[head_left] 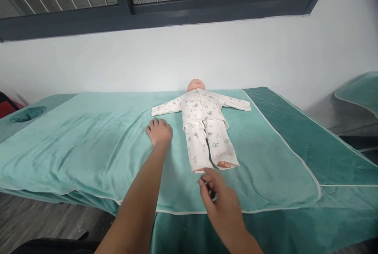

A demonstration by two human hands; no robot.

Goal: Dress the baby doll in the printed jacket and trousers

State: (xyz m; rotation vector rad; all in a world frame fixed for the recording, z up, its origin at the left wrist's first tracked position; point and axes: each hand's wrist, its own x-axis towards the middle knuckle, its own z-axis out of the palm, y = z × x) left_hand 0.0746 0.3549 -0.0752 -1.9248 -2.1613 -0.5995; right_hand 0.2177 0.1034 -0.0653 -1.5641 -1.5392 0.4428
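A baby doll [196, 85] lies on its back with arms spread, dressed in a white printed jacket [201, 106] and matching white trousers [196, 143]. The trouser legs point toward me, and bits of the doll's feet show at the hems. My left hand [159, 131] rests on the green blanket [88, 139], fingers spread, just below one jacket sleeve and apart from the doll. Close to the hem of the left trouser leg is my right hand [220, 193], its fingers loosely bent with a gap between thumb and forefinger. Whether the forefinger touches the hem, I cannot tell.
The blanket lies over a darker green bed cover [274, 116]. Behind the bed stand a white wall [147, 57] and a dark window frame [177, 13]. A green padded edge [360, 92] juts in at right, and a red and black item [6, 106] is at far left.
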